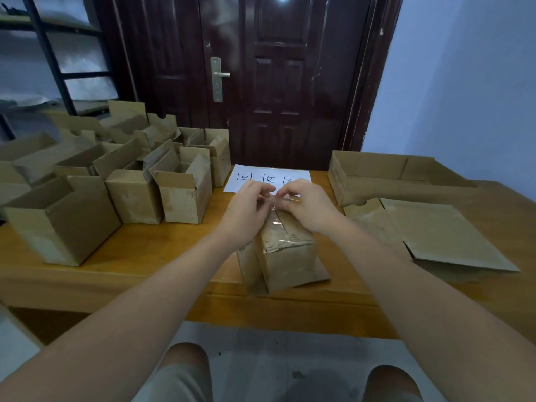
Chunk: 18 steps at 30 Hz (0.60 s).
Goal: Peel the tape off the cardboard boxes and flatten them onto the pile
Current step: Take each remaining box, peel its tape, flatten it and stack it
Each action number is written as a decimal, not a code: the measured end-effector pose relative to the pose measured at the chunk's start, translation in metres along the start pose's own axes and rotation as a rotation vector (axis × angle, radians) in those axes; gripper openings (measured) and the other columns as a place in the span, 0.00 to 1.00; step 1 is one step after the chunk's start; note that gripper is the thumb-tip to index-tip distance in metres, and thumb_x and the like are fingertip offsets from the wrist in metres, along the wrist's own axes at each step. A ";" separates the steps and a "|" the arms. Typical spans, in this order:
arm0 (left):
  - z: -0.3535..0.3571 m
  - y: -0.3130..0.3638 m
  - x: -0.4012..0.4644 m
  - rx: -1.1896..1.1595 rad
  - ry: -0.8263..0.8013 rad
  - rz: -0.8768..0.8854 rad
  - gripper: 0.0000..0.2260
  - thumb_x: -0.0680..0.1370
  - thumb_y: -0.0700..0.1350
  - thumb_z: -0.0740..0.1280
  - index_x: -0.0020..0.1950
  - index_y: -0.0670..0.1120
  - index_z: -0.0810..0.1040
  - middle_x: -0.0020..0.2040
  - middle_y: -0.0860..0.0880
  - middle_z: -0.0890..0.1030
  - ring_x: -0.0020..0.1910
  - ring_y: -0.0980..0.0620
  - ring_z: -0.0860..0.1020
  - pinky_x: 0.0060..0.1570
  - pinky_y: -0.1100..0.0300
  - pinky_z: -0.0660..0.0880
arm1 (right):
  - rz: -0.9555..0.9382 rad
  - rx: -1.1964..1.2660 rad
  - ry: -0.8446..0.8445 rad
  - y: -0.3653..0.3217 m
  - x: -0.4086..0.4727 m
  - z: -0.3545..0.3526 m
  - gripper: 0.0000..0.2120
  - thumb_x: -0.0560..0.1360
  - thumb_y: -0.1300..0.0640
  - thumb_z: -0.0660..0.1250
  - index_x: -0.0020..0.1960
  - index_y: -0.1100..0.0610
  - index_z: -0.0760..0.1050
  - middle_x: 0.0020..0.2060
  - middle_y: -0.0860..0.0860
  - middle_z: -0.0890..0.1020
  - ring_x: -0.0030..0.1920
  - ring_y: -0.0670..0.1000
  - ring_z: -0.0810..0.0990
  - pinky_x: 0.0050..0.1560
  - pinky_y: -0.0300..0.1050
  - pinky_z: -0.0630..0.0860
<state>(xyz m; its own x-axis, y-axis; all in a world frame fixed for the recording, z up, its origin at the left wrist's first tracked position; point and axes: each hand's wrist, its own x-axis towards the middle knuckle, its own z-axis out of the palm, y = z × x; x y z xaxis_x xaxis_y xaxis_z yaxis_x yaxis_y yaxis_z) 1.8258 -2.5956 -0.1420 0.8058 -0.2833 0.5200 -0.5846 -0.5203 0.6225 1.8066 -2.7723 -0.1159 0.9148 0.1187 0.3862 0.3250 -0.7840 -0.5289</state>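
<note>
Small cardboard box point(282, 256) stands on the wooden table point(139, 256), at its near edge, middle. Clear tape point(275, 220) runs along the box top. Left hand point(249, 204) and right hand point(307, 204) both over the box's far end, fingers curled, pinching the tape end (contact partly hidden). Open boxes point(116, 181) left of the box, flattened pile point(435, 230) right of it, paper sign point(261, 174) behind it.

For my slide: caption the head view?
Both hands pick at tape on a cardboard box.
</note>
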 end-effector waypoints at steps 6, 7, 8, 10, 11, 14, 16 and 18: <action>0.000 0.002 0.005 0.352 0.073 0.096 0.12 0.81 0.50 0.69 0.64 0.49 0.79 0.55 0.52 0.76 0.54 0.51 0.76 0.53 0.55 0.76 | -0.159 -0.062 0.115 -0.004 -0.004 0.003 0.10 0.80 0.62 0.67 0.58 0.55 0.82 0.47 0.51 0.83 0.51 0.53 0.78 0.54 0.49 0.74; 0.000 0.004 0.006 0.373 0.074 0.105 0.13 0.82 0.50 0.69 0.65 0.50 0.79 0.55 0.51 0.78 0.54 0.51 0.77 0.53 0.56 0.77 | -0.138 -0.032 0.102 -0.006 -0.006 0.004 0.10 0.80 0.61 0.67 0.60 0.54 0.80 0.46 0.49 0.83 0.50 0.51 0.79 0.54 0.49 0.75; 0.000 0.006 0.006 0.377 0.069 0.112 0.13 0.82 0.50 0.68 0.66 0.50 0.78 0.55 0.51 0.79 0.54 0.52 0.77 0.54 0.56 0.77 | -0.101 0.006 0.090 -0.008 -0.008 0.004 0.10 0.80 0.60 0.67 0.61 0.53 0.77 0.44 0.47 0.83 0.48 0.50 0.80 0.53 0.49 0.76; 0.000 0.007 0.006 0.405 0.056 0.129 0.12 0.84 0.50 0.65 0.65 0.49 0.79 0.54 0.50 0.82 0.53 0.51 0.78 0.53 0.54 0.77 | -0.058 0.036 0.086 -0.008 -0.009 0.005 0.07 0.81 0.59 0.67 0.58 0.50 0.74 0.42 0.45 0.81 0.46 0.49 0.80 0.51 0.50 0.77; 0.001 0.007 0.006 0.429 0.054 0.140 0.11 0.84 0.50 0.64 0.62 0.48 0.80 0.53 0.50 0.82 0.52 0.49 0.78 0.52 0.53 0.77 | -0.065 0.019 0.102 -0.007 -0.008 0.006 0.05 0.81 0.59 0.67 0.55 0.51 0.74 0.44 0.46 0.80 0.46 0.49 0.79 0.52 0.51 0.77; 0.002 0.003 0.006 0.496 0.082 0.127 0.11 0.85 0.51 0.62 0.55 0.48 0.81 0.50 0.50 0.81 0.50 0.48 0.77 0.46 0.53 0.72 | -0.114 -0.011 0.156 -0.003 -0.009 0.008 0.06 0.80 0.59 0.70 0.56 0.56 0.80 0.53 0.47 0.74 0.43 0.42 0.76 0.51 0.41 0.76; 0.003 0.002 0.006 0.535 0.083 0.100 0.11 0.85 0.51 0.60 0.55 0.48 0.81 0.51 0.51 0.80 0.50 0.49 0.76 0.46 0.56 0.67 | -0.143 -0.023 0.140 -0.004 -0.010 0.006 0.10 0.79 0.61 0.70 0.60 0.56 0.79 0.53 0.46 0.74 0.43 0.39 0.77 0.50 0.35 0.74; 0.004 0.003 0.006 0.566 0.065 0.092 0.13 0.86 0.52 0.58 0.57 0.49 0.80 0.52 0.52 0.80 0.51 0.50 0.75 0.47 0.56 0.66 | -0.152 -0.100 0.127 -0.006 -0.011 0.005 0.12 0.78 0.63 0.69 0.60 0.53 0.76 0.48 0.47 0.76 0.44 0.44 0.76 0.50 0.45 0.76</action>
<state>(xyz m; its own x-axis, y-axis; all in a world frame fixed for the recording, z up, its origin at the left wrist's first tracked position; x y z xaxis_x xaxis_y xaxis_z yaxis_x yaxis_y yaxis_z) 1.8293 -2.6020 -0.1394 0.7361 -0.3066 0.6034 -0.4960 -0.8510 0.1727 1.7955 -2.7657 -0.1209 0.8176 0.1671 0.5509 0.4254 -0.8202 -0.3826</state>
